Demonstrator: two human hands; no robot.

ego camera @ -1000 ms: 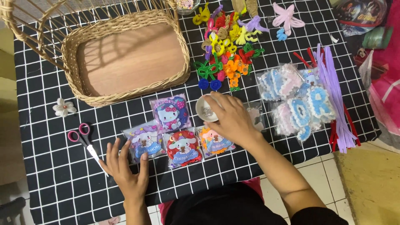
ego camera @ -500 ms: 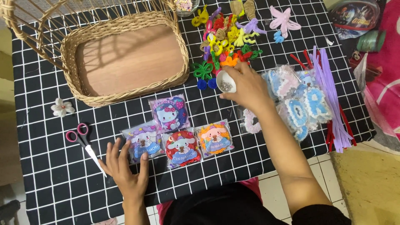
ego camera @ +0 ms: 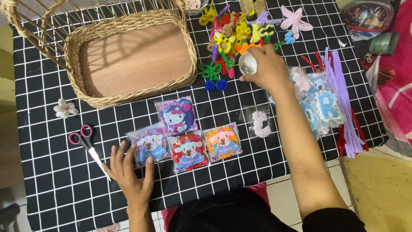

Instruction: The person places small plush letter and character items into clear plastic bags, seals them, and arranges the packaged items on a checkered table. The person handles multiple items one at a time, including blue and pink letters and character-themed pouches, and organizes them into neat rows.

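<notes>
My right hand (ego camera: 268, 66) is stretched far over the table and grips a small clear round container (ego camera: 247, 63) beside a heap of colourful pipe-cleaner shapes (ego camera: 234, 36). My left hand (ego camera: 131, 174) lies flat on the black grid tablecloth (ego camera: 51, 141), fingers spread, touching the purple cartoon sticker packet (ego camera: 148, 144). Beside it lie a red packet (ego camera: 189, 150) and an orange one (ego camera: 222, 142), with a pink cat packet (ego camera: 176, 115) above them. A small bag with a fuzzy pink letter (ego camera: 259, 122) lies under my right forearm.
A wicker basket with a wooden bottom (ego camera: 133, 60) stands at the back left. Pink-handled scissors (ego camera: 88, 146) and a white flower (ego camera: 64, 108) lie at the left. Fuzzy letter packets (ego camera: 322, 107) and purple and red pipe cleaners (ego camera: 343, 103) sit at the right edge.
My right hand lifted the clear container from beside the sticker packets and carried it back toward the pipe-cleaner heap. The left hand stayed flat in place.
</notes>
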